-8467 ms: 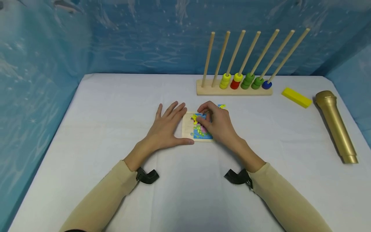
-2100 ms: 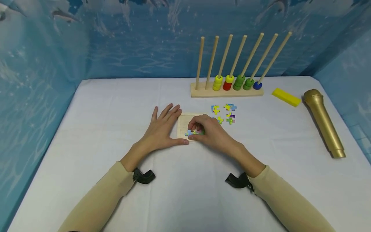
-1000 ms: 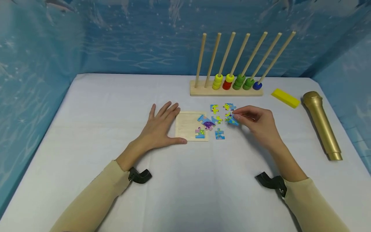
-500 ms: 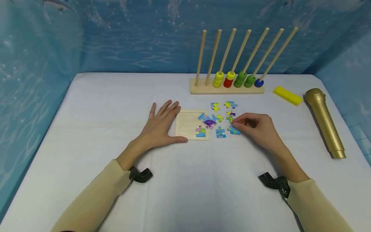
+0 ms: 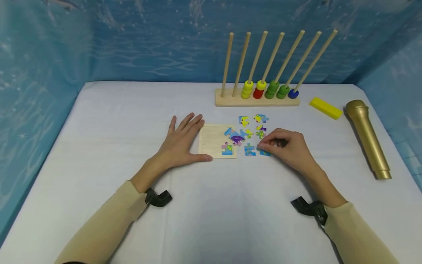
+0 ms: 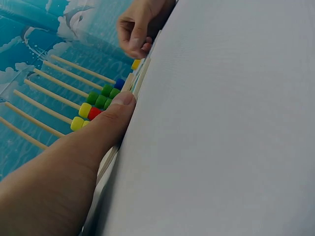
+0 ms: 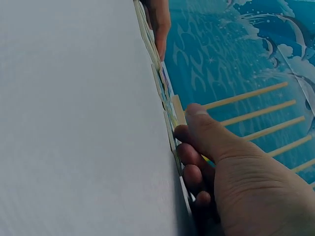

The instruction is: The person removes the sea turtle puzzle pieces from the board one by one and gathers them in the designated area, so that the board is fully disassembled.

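Note:
A shallow wooden puzzle tray (image 5: pixel 210 141) lies flat on the white table. My left hand (image 5: pixel 176 146) rests beside it, fingers spread, thumb along its near left corner. Inside the tray is a pink-and-blue puzzle piece (image 5: pixel 227 149). A purple-and-blue piece (image 5: pixel 234 136) lies aslant over the right rim. To the right, my right hand (image 5: pixel 290 149) pinches a blue puzzle piece (image 5: pixel 265 153) at table level, partly hidden by the fingertips. Left of it is another blue piece (image 5: pixel 249 150). Several yellow, green and blue pieces (image 5: pixel 244 121) are grouped farther back.
A wooden bead stand (image 5: pixel 257 102) with tall pegs and coloured beads stands at the back. Right of it are a yellow block (image 5: pixel 325 108) and a gold microphone-shaped object (image 5: pixel 368 139). A blue sea-print cloth (image 5: pixel 148 44) hangs behind the table.
Pieces that were in the tray now lie to its right. Over the last second, my right hand has drawn the blue piece slightly toward me. The left hand stays by the tray.

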`<state>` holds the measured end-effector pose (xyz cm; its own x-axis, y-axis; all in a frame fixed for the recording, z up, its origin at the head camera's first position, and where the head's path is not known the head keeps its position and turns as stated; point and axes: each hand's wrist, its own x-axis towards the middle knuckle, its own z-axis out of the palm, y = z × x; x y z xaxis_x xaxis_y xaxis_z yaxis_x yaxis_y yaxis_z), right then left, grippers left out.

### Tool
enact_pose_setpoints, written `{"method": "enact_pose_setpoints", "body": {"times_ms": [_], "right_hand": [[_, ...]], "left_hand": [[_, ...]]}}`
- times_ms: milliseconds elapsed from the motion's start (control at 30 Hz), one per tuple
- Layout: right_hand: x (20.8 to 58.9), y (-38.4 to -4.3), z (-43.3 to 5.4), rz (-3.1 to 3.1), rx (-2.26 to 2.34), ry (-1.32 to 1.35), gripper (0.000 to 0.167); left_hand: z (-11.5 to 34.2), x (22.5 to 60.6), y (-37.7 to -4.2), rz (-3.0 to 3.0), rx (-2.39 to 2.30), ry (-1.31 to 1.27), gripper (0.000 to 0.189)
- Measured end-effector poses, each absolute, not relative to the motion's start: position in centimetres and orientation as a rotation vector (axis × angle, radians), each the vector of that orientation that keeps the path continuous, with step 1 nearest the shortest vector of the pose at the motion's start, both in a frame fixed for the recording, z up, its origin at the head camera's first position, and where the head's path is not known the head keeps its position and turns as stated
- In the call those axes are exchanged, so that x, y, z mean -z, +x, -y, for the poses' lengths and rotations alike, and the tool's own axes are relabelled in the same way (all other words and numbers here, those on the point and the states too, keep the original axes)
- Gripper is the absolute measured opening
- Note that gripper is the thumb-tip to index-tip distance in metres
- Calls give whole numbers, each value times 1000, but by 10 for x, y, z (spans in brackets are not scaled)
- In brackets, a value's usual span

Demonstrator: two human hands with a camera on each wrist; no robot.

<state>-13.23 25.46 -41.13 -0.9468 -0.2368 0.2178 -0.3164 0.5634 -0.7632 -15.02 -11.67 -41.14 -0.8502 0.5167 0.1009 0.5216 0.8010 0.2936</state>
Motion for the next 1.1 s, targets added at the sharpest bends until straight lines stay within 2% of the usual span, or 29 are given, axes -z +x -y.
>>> {"method": "enact_pose_setpoints", "body": {"times_ms": [200, 567, 967, 1100], "right_hand": [[412, -129, -239, 2540, -1403, 439, 2], [408, -133, -198, 2362, -1220, 440, 7], [399, -143, -161, 2556, -1085, 509, 29], [396, -144, -156, 2616, -1058, 491, 32]], "left_hand": [[117, 410, -150, 2967, 486, -862, 122], [118, 410, -147, 2975, 485, -846, 121], [115, 410, -149, 2971, 488, -841, 120], [114, 409, -149, 2972, 494, -857, 120]]}}
